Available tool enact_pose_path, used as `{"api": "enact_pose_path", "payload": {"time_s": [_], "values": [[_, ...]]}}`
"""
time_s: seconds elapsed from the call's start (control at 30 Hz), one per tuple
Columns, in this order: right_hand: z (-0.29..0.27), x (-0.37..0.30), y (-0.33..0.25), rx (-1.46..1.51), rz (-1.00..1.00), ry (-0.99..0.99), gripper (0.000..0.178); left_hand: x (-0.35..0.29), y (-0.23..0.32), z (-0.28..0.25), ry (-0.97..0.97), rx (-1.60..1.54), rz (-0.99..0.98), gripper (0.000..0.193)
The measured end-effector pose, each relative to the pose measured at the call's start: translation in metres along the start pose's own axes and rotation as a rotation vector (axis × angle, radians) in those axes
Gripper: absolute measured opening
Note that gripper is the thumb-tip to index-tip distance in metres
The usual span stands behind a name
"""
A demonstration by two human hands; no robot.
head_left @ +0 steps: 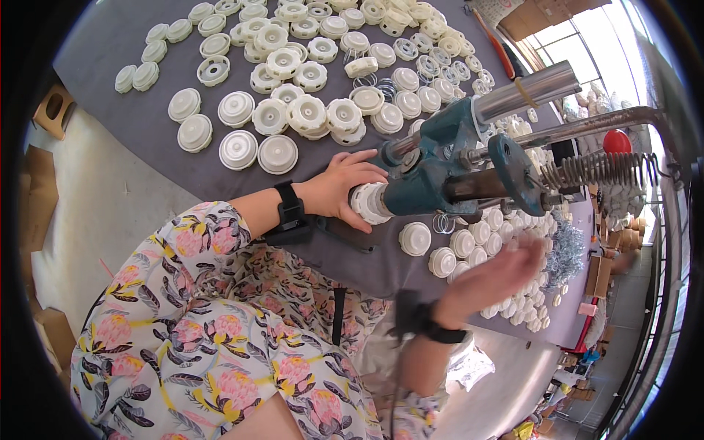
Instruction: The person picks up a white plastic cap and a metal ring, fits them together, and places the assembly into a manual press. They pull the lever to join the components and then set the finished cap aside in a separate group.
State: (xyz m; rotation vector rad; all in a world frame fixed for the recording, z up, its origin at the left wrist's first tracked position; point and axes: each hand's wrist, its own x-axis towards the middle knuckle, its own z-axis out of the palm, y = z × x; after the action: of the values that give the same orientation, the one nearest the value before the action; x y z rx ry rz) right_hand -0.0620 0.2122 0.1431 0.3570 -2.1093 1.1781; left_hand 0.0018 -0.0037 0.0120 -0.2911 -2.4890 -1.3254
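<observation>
A green hand press (425, 180) with a steel ram stands on the grey-covered table. Under its ram end sits a white round ribbed plastic part (369, 205). My left hand (341, 187) grips this part, thumb on the near side and fingers on the far side, touching the press. My right hand (502, 279) hovers over the right side of the table, smeared by motion. Its fingers look stretched out, and nothing shows in them. Below it lie several white round caps (442, 262), and one cap (415, 239) lies apart, nearer the press.
Many white discs and slotted rings (306, 112) spread over the far left of the table (165, 139). Loose wire springs (385, 89) lie among them; a heap of springs (565, 253) is at the right. The press's long bent bar (587, 121) and coil spring (601, 170) reach rightward.
</observation>
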Motion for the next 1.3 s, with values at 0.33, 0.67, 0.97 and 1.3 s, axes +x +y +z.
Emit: {"api": "enact_pose_path", "payload": {"time_s": [0.33, 0.67, 0.97, 1.3], "values": [[0.022, 0.189, -0.08, 0.602, 0.174, -0.508, 0.032, 0.003, -0.008, 0.009, 0.002, -0.003, 0.018, 0.081], [-0.109, -0.05, -0.075, 0.376, -0.154, -0.492, 0.036, -0.002, -0.015, 0.009, -0.038, 0.03, -0.039, 0.079], [-0.079, -0.086, -0.038, 0.523, 0.948, -0.956, 0.029, 0.001, -0.03, 0.021, -0.003, 0.07, 0.015, 0.084], [-0.021, -0.141, 0.013, 0.421, 0.766, -0.813, 0.011, -0.009, -0.025, 0.017, 0.067, 0.131, -0.014, 0.081]]}}
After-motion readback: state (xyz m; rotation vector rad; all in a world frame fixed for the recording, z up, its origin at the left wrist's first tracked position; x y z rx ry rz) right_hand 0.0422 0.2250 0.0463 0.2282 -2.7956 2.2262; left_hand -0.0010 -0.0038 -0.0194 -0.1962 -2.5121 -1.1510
